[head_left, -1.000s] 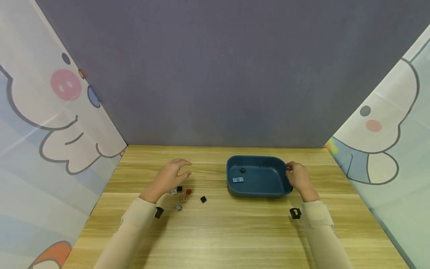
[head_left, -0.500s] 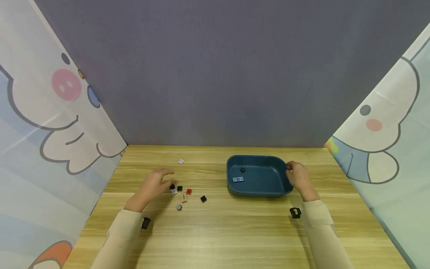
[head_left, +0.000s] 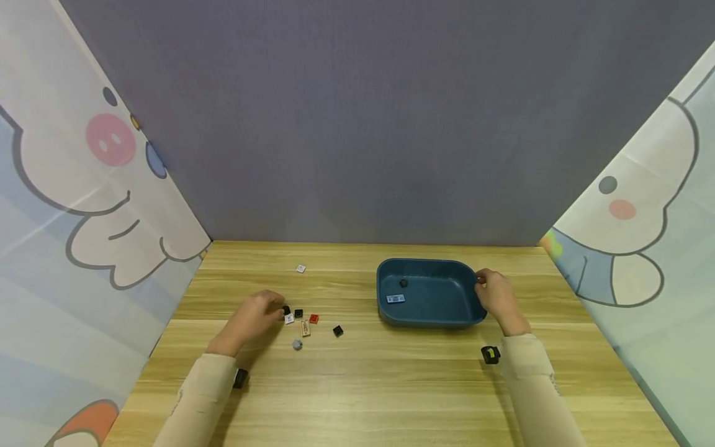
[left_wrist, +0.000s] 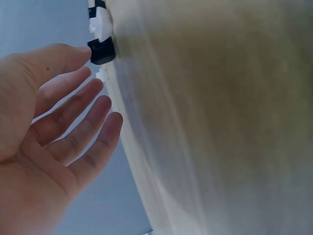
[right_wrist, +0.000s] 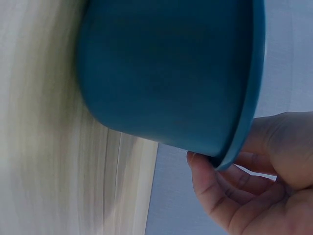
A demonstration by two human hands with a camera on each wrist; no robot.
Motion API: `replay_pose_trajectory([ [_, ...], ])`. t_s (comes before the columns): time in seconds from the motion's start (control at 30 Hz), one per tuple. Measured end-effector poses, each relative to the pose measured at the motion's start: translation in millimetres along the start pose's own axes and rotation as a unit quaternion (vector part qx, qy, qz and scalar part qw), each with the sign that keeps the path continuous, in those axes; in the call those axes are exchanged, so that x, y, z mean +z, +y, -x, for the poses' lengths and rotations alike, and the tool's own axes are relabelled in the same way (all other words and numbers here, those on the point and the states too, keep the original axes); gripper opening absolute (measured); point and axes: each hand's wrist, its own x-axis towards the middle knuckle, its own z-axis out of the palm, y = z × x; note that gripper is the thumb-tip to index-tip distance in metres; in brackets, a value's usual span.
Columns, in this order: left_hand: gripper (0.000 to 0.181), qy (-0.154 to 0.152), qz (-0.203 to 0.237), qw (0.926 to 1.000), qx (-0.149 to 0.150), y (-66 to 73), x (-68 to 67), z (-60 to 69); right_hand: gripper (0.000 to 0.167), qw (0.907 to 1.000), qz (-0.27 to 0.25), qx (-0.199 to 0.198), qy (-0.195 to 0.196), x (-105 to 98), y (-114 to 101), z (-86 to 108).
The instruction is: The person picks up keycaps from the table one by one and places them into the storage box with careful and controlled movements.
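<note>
With the left hand (head_left: 246,323), reaches low over the left part of the worktop (head_left: 391,385), with fingers relaxed and slightly bent, thumb and forefinger at a black knob (head_left: 286,310); cannot tell whether touching. With the right hand (head_left: 499,304), well apart from the left, grips the box (head_left: 444,298) by the rim at its right end, with fingers curled round the lip.

Just beside the knob, towards the near edge, a white tile (head_left: 288,318); to the right of both, a black tile (head_left: 298,313), then a red tile (head_left: 314,319). Between these last two and a little nearer, a tan tile (head_left: 305,328); nearer again, a grey piece (head_left: 297,344). Farther right, between this cluster and the box, a dark tile (head_left: 337,331). Alone towards the far edge, a pale tile (head_left: 300,268).

Upright on the worktop, right of centre and closer to the far edge: the blue-green box. On its floor, in the left half, a round piece (head_left: 403,282) and, nearer, a light blue tag (head_left: 395,298).

Under each cuff, a small black device (head_left: 491,355); over both forearms, cream sleeves (head_left: 203,385). Along the far edge, a grey backdrop (head_left: 357,124); past the left and right edges, cartoon panels (head_left: 642,180).
</note>
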Motion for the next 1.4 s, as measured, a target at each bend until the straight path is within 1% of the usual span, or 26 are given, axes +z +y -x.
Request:
replay_pose_trajectory([
  [0.1,0.023,-0.007,0.0,0.9999,-0.008,-0.5,2.9,1.1,0.028,1.0,0.0,0.0,0.0,1,1,-0.7],
  [0.2,0.022,-0.007,-0.007,0.9999,-0.006,-2.1,5.3,1.5,0.029,1.0,0.001,0.0,0.0,1,1,-1.3],
  [0.37,0.018,-0.004,-0.018,0.9998,0.009,-3.1,6.8,1.2,0.029,1.0,0.001,0.002,-0.001,0,0,-1.0],
  [0.6,0.016,-0.002,-0.02,0.9998,0.004,-4.2,9.3,1.5,0.029,1.0,0.002,0.005,-0.006,0,-1,0.2],
  [0.77,0.016,0.0,-0.015,0.9999,0.004,-4.6,8.2,1.8,0.03,0.9998,-0.003,0.013,-0.012,-1,-3,0.7],
  [0.9,0.016,0.004,-0.009,0.9999,0.008,-2.5,5.3,0.4,0.03,0.9999,-0.002,0.011,-0.011,-2,-3,0.7],
  [1.0,0.017,0.009,-0.007,0.9998,0.017,1.4,2.1,-2.0,0.029,0.9999,-0.003,0.007,-0.006,-1,-1,0.5],
  [1.13,0.018,0.004,-0.002,0.9998,0.019,11.6,-2.6,-7.2,0.028,1.0,-0.007,0.002,0.001,0,0,1.0],
  [1.23,0.02,-0.003,0.001,0.9998,0.021,21.6,-5.2,-12.7,0.027,0.9999,-0.007,-0.001,0.008,0,0,1.5],
  [1.4,0.024,-0.011,-0.004,0.9992,0.04,40.1,-6.8,-25.4,0.029,0.9999,-0.01,0.001,0.003,0,0,1.0],
])
